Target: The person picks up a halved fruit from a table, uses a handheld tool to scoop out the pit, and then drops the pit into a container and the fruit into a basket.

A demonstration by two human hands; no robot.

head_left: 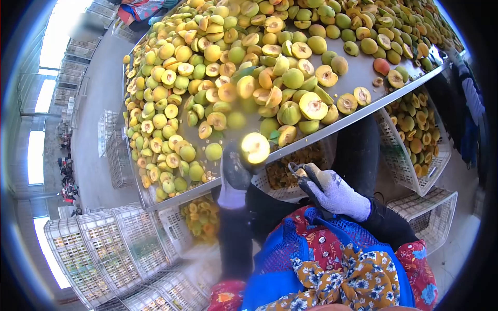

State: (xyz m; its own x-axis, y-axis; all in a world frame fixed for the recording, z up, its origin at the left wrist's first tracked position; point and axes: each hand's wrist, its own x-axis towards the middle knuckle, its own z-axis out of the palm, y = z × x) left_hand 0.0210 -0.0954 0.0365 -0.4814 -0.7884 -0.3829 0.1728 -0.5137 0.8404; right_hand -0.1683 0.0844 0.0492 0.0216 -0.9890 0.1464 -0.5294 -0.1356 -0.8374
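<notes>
My left hand, in a light glove with a dark coated palm, is at the table's near rim. It grips a peach half with its bright yellow cut face turned up. To the right, my gloved right hand is closed around a small hand tool with a metal loop at its tip; its handle is mostly hidden by the fingers. Beyond my hands, whole and halved peaches in yellow and green are heaped on the metal table. Several halves show brown stones or hollows.
Below the rim stand crates of fruit pieces, with another full crate at right. Stacked white plastic crates fill the lower left. Other people are partly visible at the far left end and right edge.
</notes>
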